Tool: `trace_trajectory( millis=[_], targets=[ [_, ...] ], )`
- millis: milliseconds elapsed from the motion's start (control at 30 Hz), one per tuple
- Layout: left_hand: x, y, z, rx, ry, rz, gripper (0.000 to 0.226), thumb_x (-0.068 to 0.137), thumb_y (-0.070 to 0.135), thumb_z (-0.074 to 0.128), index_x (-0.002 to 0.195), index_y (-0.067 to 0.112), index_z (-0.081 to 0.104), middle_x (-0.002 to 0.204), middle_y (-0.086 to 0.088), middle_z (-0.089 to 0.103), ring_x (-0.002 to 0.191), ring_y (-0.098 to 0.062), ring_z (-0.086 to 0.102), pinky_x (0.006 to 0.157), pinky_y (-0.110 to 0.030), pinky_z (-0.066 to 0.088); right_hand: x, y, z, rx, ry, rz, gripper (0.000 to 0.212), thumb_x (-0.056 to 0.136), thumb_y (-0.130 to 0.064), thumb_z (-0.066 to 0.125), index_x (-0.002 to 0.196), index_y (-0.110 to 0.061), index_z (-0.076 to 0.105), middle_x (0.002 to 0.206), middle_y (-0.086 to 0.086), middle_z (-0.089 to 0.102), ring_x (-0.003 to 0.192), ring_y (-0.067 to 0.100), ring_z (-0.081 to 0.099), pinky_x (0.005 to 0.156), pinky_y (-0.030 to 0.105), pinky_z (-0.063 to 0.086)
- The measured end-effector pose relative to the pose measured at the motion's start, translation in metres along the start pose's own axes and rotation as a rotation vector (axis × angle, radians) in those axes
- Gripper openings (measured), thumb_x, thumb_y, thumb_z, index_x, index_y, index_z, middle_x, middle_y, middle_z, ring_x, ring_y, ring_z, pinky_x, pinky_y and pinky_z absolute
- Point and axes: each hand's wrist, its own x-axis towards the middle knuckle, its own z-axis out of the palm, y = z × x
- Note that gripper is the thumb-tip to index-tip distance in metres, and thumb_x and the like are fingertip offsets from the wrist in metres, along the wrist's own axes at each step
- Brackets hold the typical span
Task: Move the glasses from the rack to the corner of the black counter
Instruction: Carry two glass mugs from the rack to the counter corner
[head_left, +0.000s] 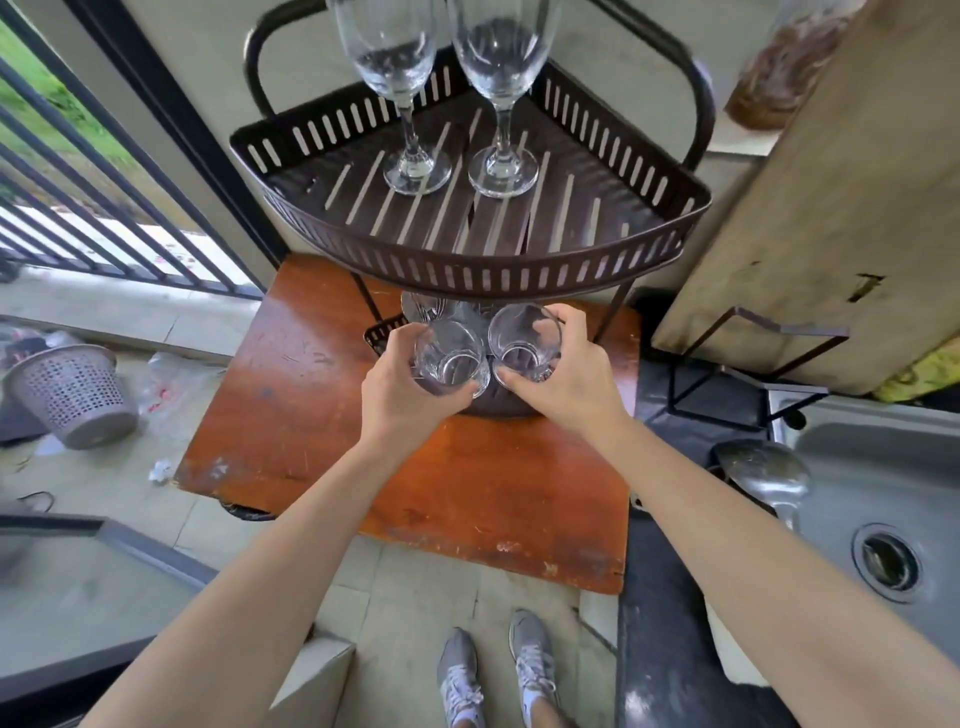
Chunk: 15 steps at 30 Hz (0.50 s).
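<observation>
A dark brown corner rack stands on a worn orange table. On its top shelf two clear stemmed glasses stand upright: one on the left, one on the right. At the lower shelf, just under the top shelf's front rim, my left hand grips a clear tumbler. My right hand grips a second clear tumbler beside it. More glassware shows dimly behind them, mostly hidden. The black counter runs along the right, next to the sink.
A steel sink with a drain lies at the right, a metal ladle resting at its rim. A wooden board leans at the upper right over a wire stand. A plastic basket lies on the floor at the left. Railings sit far left.
</observation>
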Motion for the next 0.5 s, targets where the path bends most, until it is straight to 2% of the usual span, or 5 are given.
trace_trajectory(
  millis=[100, 167, 267, 400, 500],
  targets=[
    [-0.012, 0.016, -0.010, -0.006, 0.034, 0.017, 0.070, 0.062, 0.037, 0.090, 0.119, 0.038, 0.049, 0.118, 0.020, 0.063, 0.059, 0.008, 0.061, 0.082, -0.039, 0.055, -0.013, -0.010, -0.014, 0.009, 0.044, -0.016, 0.084, 0.069, -0.050, 0.086, 0.130, -0.038, 0.030, 0.132, -0.004, 0.066, 0.121, 0.023, 0.065, 0.097, 0.046, 0.055],
    [-0.021, 0.029, -0.021, 0.010, 0.050, 0.019, 0.071, 0.061, 0.041, 0.089, 0.121, 0.041, 0.050, 0.117, 0.022, 0.063, 0.075, 0.007, 0.064, 0.086, -0.037, 0.054, -0.026, -0.018, -0.025, 0.005, 0.083, -0.022, 0.083, 0.066, -0.053, 0.083, 0.129, -0.037, 0.032, 0.127, -0.007, 0.068, 0.116, 0.022, 0.068, 0.094, 0.045, 0.056],
    [-0.041, 0.042, -0.039, 0.091, 0.037, 0.062, 0.078, 0.060, 0.051, 0.085, 0.129, 0.046, 0.048, 0.118, 0.020, 0.065, 0.102, -0.009, 0.066, 0.095, -0.034, 0.051, -0.054, -0.029, -0.037, 0.035, 0.158, 0.003, 0.082, 0.067, -0.050, 0.085, 0.131, -0.033, 0.037, 0.122, -0.009, 0.069, 0.112, 0.020, 0.068, 0.091, 0.037, 0.056],
    [-0.071, 0.055, -0.053, 0.109, -0.006, 0.182, 0.073, 0.061, 0.056, 0.078, 0.127, 0.045, 0.051, 0.112, 0.025, 0.062, 0.104, -0.011, 0.062, 0.092, -0.031, 0.049, -0.105, -0.039, -0.059, 0.054, 0.255, 0.037, 0.083, 0.066, -0.042, 0.090, 0.133, -0.032, 0.042, 0.118, -0.010, 0.068, 0.107, 0.017, 0.068, 0.086, 0.028, 0.051],
    [-0.085, 0.070, -0.045, 0.073, -0.041, 0.305, 0.070, 0.062, 0.047, 0.084, 0.125, 0.033, 0.057, 0.116, 0.019, 0.061, 0.109, -0.014, 0.057, 0.094, -0.031, 0.045, -0.150, -0.038, -0.085, 0.053, 0.349, 0.080, 0.086, 0.066, -0.038, 0.092, 0.138, -0.032, 0.045, 0.119, -0.013, 0.067, 0.105, 0.012, 0.067, 0.086, 0.026, 0.052]
  ],
)
